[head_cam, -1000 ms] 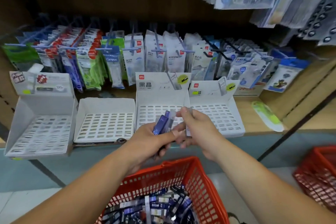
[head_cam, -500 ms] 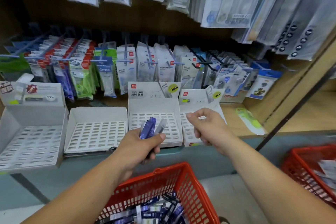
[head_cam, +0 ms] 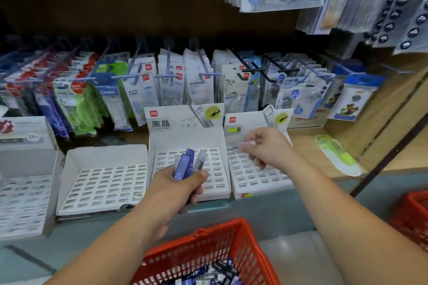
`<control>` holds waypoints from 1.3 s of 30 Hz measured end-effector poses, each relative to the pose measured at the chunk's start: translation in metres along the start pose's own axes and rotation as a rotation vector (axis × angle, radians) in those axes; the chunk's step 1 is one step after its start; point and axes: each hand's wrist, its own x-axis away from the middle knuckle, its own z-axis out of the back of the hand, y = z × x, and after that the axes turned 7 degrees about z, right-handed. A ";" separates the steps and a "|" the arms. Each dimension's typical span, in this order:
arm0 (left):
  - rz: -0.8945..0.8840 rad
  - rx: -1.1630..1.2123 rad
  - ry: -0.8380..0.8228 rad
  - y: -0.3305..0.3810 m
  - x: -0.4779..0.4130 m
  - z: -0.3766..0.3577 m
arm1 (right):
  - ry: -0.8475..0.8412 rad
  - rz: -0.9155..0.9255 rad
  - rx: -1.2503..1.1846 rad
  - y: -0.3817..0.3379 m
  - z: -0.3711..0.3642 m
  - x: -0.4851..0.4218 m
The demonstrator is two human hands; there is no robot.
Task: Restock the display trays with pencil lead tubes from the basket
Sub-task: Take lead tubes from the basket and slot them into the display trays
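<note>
where the red basket (head_cam: 231,233) sits at six o'clock, nearest of all, pencil lead tubes (head_cam: 208,278) lie heaped inside it. just beyond, the left grip (head_cam: 178,188) is curled round a bundle of tubes (head_cam: 185,164), blue and clear ones standing up out of the fist, in front of the middle tray (head_cam: 162,143). at one o'clock the right grip (head_cam: 266,148) hovers over the right tray (head_cam: 257,183), fingertips pinching what looks like a clear tube (head_cam: 246,144), though it is blurred. a low white tray (head_cam: 102,183) stands at nine o'clock, with a taller corner tray (head_cam: 23,194) beside it on its outer side. a second basket (head_cam: 412,215) shows at four o'clock. a green packet (head_cam: 335,155) lies on the shelf (head_cam: 303,146) at two o'clock. furthest back, at twelve o'clock, hanging packets (head_cam: 143,90) fill the hooks.
</note>
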 end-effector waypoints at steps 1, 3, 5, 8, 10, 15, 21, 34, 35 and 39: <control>-0.007 0.003 0.013 -0.001 -0.004 -0.002 | 0.018 0.030 -0.012 0.005 -0.002 -0.002; -0.021 0.004 0.029 -0.003 -0.008 -0.005 | 0.086 0.109 0.029 0.014 -0.004 -0.008; -0.036 -0.012 0.026 -0.004 -0.013 -0.012 | 0.123 0.188 0.056 0.023 -0.004 -0.017; -0.056 -0.048 0.021 -0.004 -0.014 -0.022 | 0.089 0.233 0.065 0.037 -0.011 -0.022; -0.071 -0.074 0.018 -0.005 -0.013 -0.025 | 0.090 0.253 0.084 0.045 -0.017 -0.018; -0.093 -0.142 0.020 -0.008 -0.011 -0.027 | 0.106 0.301 0.168 0.041 -0.019 -0.011; -0.064 -0.156 0.045 -0.010 -0.008 -0.015 | 0.051 0.281 0.317 0.022 -0.014 -0.017; -0.039 -0.089 0.036 -0.009 -0.010 -0.012 | 0.201 0.329 0.168 0.005 -0.018 -0.021; -0.035 -0.088 0.034 -0.009 -0.010 -0.012 | 0.196 0.333 0.162 0.006 -0.018 -0.021; 0.006 -0.052 -0.013 -0.009 -0.010 -0.011 | 0.194 0.366 0.119 0.010 -0.018 -0.022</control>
